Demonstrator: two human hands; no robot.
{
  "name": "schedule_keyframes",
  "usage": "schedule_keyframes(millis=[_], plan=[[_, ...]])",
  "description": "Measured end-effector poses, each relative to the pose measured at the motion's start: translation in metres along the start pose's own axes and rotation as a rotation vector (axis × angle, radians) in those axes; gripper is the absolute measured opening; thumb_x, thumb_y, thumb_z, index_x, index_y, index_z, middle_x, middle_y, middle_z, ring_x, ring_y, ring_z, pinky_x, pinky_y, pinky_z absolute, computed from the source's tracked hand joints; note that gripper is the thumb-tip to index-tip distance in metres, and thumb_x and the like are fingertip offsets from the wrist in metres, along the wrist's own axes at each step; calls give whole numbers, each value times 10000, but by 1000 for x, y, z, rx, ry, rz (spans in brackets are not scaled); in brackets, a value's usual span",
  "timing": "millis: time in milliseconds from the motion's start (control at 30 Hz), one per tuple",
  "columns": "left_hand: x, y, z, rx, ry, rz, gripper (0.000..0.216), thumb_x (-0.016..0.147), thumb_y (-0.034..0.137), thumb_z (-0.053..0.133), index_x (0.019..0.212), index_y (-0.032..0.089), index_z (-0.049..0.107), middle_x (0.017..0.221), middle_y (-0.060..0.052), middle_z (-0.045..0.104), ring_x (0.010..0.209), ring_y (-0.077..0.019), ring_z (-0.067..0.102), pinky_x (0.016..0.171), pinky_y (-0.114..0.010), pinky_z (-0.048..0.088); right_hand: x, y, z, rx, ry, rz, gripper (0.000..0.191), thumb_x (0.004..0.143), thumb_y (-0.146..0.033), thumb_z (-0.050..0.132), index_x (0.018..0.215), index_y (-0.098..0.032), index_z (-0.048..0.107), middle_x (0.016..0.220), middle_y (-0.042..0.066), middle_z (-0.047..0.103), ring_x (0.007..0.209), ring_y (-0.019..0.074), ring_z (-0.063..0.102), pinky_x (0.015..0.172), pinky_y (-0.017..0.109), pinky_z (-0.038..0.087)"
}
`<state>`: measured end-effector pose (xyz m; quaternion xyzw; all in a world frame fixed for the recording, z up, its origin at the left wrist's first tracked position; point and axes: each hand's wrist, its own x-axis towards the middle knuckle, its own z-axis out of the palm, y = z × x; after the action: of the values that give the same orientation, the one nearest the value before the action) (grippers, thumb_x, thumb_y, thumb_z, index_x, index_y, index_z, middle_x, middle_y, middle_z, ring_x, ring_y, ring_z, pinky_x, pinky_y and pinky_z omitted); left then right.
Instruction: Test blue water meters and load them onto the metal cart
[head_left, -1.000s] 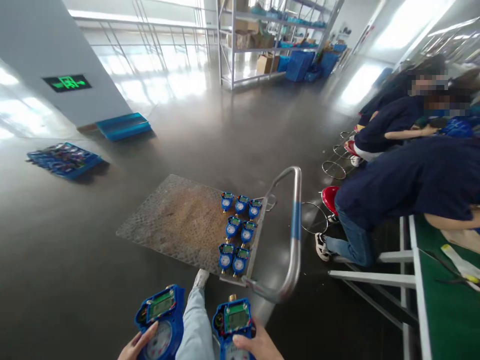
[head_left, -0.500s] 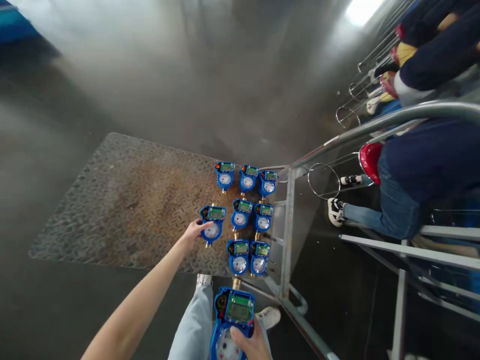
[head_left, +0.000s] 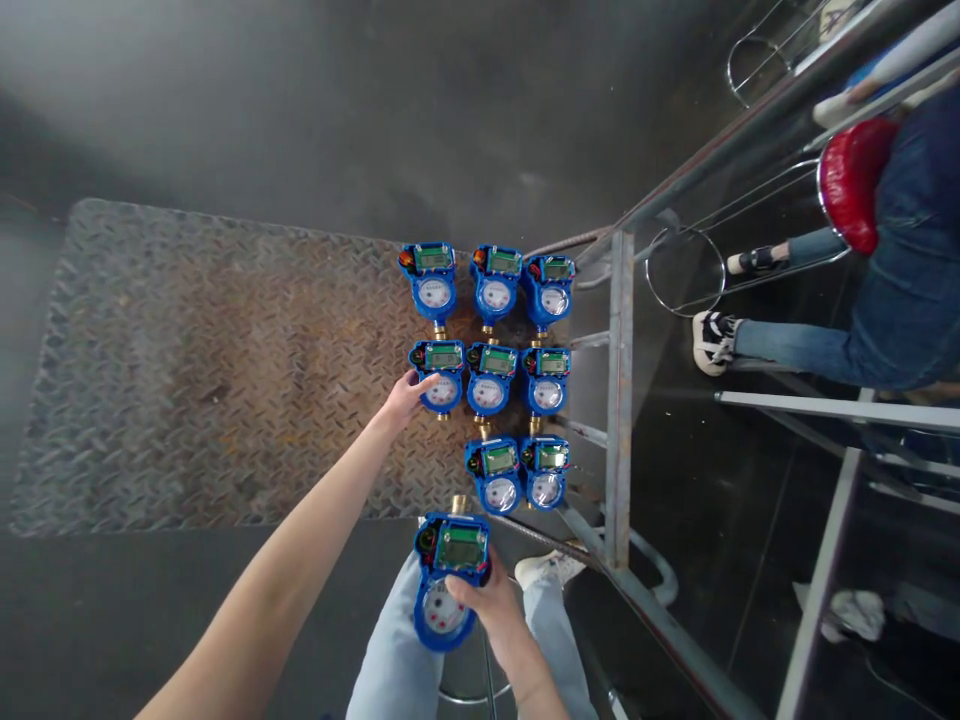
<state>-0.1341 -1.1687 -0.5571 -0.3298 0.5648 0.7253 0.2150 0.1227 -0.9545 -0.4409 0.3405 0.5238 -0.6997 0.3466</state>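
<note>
My left hand (head_left: 407,398) is closed on a blue water meter (head_left: 439,378) at the left end of the middle row, its thumb over the dial's edge. This meter stands beside another water meter (head_left: 491,378). Above my knees, my right hand (head_left: 487,597) grips a second blue water meter (head_left: 448,580) by its right side, thumb by the dial. Its brass fitting points away from me, and its display and circuit board are uncovered. Several more such meters stand in rows on the rusty tread plate (head_left: 135,380), the nearest being a front-row meter (head_left: 496,474).
A metal frame with a rail (head_left: 621,400) borders the plate's right end. Beyond it, a person in jeans (head_left: 885,300) sits on a red stool (head_left: 859,185). White metal bars (head_left: 832,410) lie to the right. Dark floor (head_left: 337,110) surrounds the plate.
My left hand has moved its meter forward into line with the middle row. My right hand has brought the other meter further into view. My view has shifted closer to the plate.
</note>
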Motion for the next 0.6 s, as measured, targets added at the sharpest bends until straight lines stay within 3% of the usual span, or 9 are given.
schedule_keyframes(millis=[100, 200, 333, 433, 600], plan=[[-35, -2, -9, 66, 89, -11, 679, 714, 552, 705, 1246, 194, 481, 1309, -135, 532, 1132, -262, 541, 837, -323, 472, 23, -1, 16, 71, -20, 15, 695, 513, -329, 867, 1132, -193, 582, 1090, 76, 705, 1016, 273, 644, 964, 464, 457], [-101, -18, -27, 121, 130, -91, 640, 744, 597, 651, 1224, 198, 510, 1377, -146, 473, 1261, -299, 431, 856, -328, 465, 46, -7, 32, 129, -48, 16, 676, 530, -313, 861, 1129, -187, 574, 1048, 60, 715, 982, 248, 656, 948, 450, 473], [-177, -56, -40, 54, -62, -275, 638, 711, 569, 698, 1212, 203, 553, 1227, -151, 599, 1055, -321, 600, 776, -397, 519, 83, -14, 51, 130, -22, -19, 638, 514, -296, 857, 1079, -186, 582, 970, 41, 727, 890, 215, 673, 895, 415, 505], [-182, -80, -37, -114, -105, -298, 653, 642, 418, 808, 1204, 223, 540, 1167, -115, 633, 992, -278, 636, 811, -382, 523, 113, -17, 56, 112, -37, -66, 625, 518, -309, 847, 1071, -182, 586, 965, 35, 725, 890, 203, 668, 887, 397, 506], [-149, -104, -23, -176, -32, -225, 675, 564, 319, 861, 1149, 200, 545, 1142, -99, 638, 1016, -254, 621, 861, -358, 511, 126, -20, 51, 93, -48, -117, 527, 627, -403, 777, 1079, -190, 611, 1028, 45, 714, 1035, 221, 630, 976, 406, 450]])
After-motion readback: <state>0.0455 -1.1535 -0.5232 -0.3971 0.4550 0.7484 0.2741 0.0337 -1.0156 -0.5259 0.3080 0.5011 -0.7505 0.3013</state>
